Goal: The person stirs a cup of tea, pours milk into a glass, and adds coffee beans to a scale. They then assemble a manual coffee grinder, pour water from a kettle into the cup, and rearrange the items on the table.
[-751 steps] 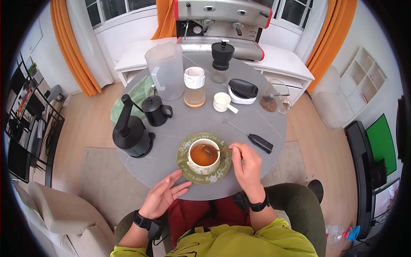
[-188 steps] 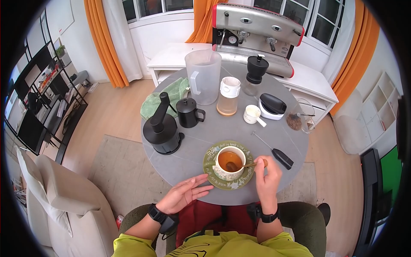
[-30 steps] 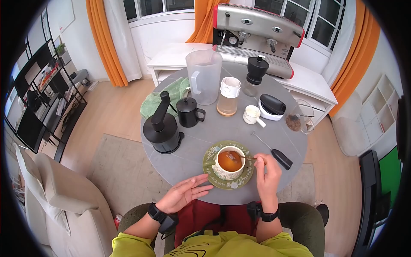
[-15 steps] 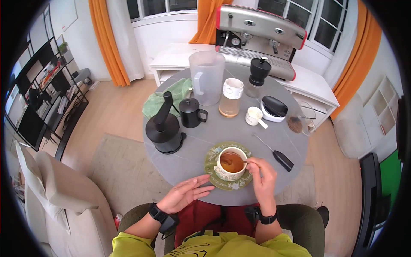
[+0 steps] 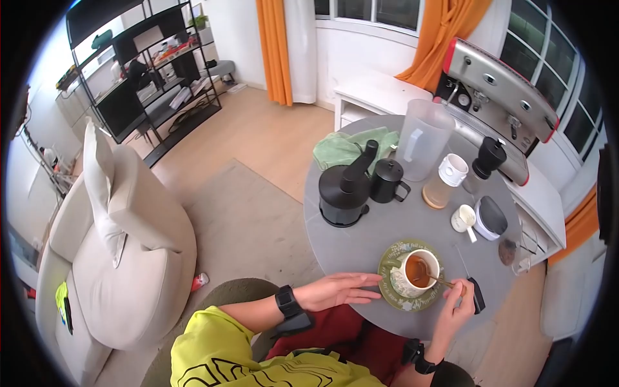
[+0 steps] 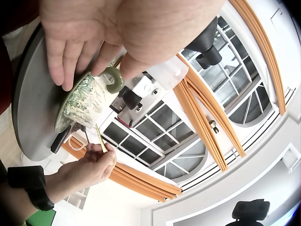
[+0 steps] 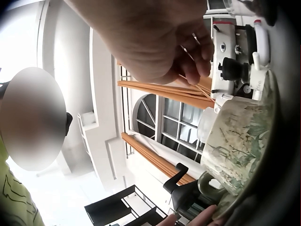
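A floral cup [image 5: 405, 286] of amber liquid stands on a green saucer [image 5: 389, 258] near the table's front edge. My right hand [image 5: 455, 306] pinches the end of a thin golden spoon [image 5: 442, 281], whose other end is in the cup. Beside the saucer's left edge, my left hand [image 5: 336, 291] has its fingers extended, fingertips at the rim. In the left wrist view the cup [image 6: 85, 104] shows its green handle [image 6: 114, 80] near the left hand [image 6: 113, 33]. The right wrist view has the right hand [image 7: 160, 42] above the cup [image 7: 237, 143].
Behind the cup on the grey table [image 5: 335, 248] are a black press [image 5: 342, 197], a black pot [image 5: 387, 182], a clear pitcher [image 5: 423, 138], a lidded glass [image 5: 443, 182] and a small white cup [image 5: 462, 219]. A black-handled whisk [image 5: 477, 295] lies to the right.
The head view has turned left, bringing more of the sofa and shelf into sight. My right hand still pinches the spoon in the cup, and my left hand stays by the saucer.
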Demonstrator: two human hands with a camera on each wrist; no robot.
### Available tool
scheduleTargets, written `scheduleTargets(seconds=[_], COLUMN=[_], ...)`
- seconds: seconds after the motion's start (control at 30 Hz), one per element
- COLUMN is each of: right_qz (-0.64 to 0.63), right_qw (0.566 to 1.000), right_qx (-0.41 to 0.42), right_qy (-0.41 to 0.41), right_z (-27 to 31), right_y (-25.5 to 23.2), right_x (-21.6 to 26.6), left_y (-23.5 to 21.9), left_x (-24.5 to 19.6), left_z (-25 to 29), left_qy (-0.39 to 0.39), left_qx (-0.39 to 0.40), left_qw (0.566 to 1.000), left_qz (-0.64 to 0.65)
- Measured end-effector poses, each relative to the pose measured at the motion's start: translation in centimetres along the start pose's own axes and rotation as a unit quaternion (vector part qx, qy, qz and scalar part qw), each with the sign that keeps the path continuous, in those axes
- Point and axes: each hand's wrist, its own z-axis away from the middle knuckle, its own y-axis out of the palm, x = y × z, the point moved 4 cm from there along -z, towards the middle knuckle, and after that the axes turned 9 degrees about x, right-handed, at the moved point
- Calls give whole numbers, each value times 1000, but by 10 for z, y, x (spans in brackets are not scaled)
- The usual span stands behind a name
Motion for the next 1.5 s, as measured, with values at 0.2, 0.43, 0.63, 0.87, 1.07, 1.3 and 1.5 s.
scheduleTargets(seconds=[0.2, 0.43, 0.63, 0.87, 1.07, 1.3, 1.5], right_qz=[-44, -47, 34, -93, -53, 42, -7], right_qw=[998, 999, 999, 995, 998, 999, 1000], right_qx=[29, 12, -7, 23, 34, -19, -2], right_qy=[21, -11, -10, 24, 0, -26, 10], right_z=[1, 0, 2, 5, 1, -1, 4], right_y=[8, 10, -1, 7, 6, -6, -4], right_x=[-1, 3, -7, 0, 6, 2, 4], left_y=[0, -2, -2, -1, 8, 12, 9], left_x=[0, 1, 2, 3, -5, -6, -7], left_z=[0, 0, -1, 0, -1, -2, -1], left_qy=[2, 2, -4, -10, -17, -13, 6], left_qx=[8, 13, 11, 21, 6, -44, -42], left_qw=[1000, 1000, 1000, 1000, 1000, 999, 999], left_qz=[-2, -8, -2, 7, 8, -14, -11])
